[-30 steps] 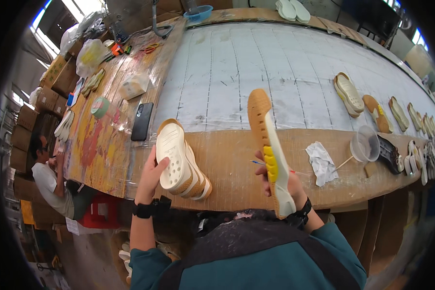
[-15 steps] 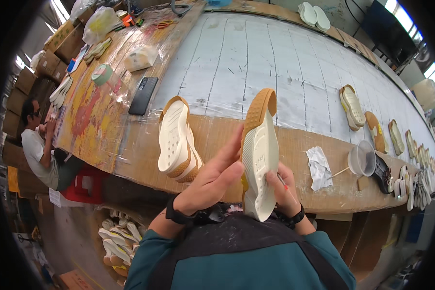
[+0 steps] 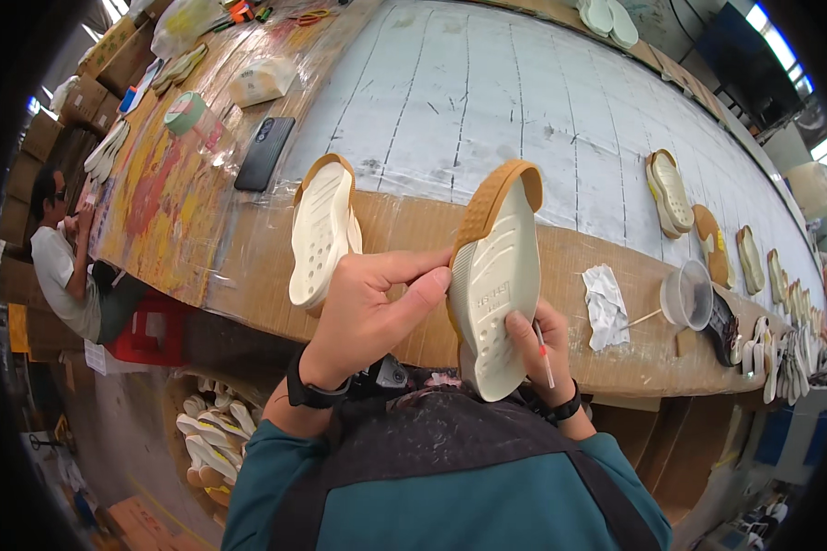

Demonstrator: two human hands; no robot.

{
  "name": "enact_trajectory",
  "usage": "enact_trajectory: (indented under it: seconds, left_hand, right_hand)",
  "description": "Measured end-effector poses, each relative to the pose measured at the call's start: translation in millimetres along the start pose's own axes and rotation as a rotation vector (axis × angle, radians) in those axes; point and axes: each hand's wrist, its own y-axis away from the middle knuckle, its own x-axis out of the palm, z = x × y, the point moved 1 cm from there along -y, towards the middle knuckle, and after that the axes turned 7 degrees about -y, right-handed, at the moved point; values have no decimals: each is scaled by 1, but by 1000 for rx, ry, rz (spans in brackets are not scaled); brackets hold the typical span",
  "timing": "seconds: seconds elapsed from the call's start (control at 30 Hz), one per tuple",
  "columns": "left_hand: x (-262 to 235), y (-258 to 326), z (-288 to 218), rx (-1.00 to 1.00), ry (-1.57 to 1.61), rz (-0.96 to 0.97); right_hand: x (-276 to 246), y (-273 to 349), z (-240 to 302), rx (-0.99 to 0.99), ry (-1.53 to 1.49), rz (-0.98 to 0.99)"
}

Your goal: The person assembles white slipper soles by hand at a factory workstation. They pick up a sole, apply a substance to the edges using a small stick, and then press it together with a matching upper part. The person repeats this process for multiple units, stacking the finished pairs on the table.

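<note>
Shoe sole (image 3: pixel 494 285), cream with a tan rim, stood upright before the chest, nearer than a moment earlier. Left hand (image 3: pixel 368 317), off the stacked soles (image 3: pixel 322 230) by then, pinched its edge; right hand (image 3: pixel 538 354) gripped it with a thin brush. Clear cup (image 3: pixel 687 294) held a stick.

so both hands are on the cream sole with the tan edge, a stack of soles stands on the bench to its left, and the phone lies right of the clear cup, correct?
Not quite. In the head view the black phone lies far left of the clear cup, up beside the stack of soles. The rest holds: left hand and right hand both grip the cream sole.
</note>
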Motion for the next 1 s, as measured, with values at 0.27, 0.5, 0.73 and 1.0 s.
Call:
enact_trajectory:
  seconds: [0.27,0.5,0.73,1.0]
  left_hand:
    - [3,0,6,258,-169,-59]
    - [5,0,12,185,-69,5]
    - [25,0,21,-18,365,218]
    - [38,-1,38,-81,577,386]
  right_hand:
    - [-4,0,2,8,88,24]
    - [-3,0,1,38,-1,27]
    - [1,1,-4,31,-39,18]
    - [10,2,6,104,-89,99]
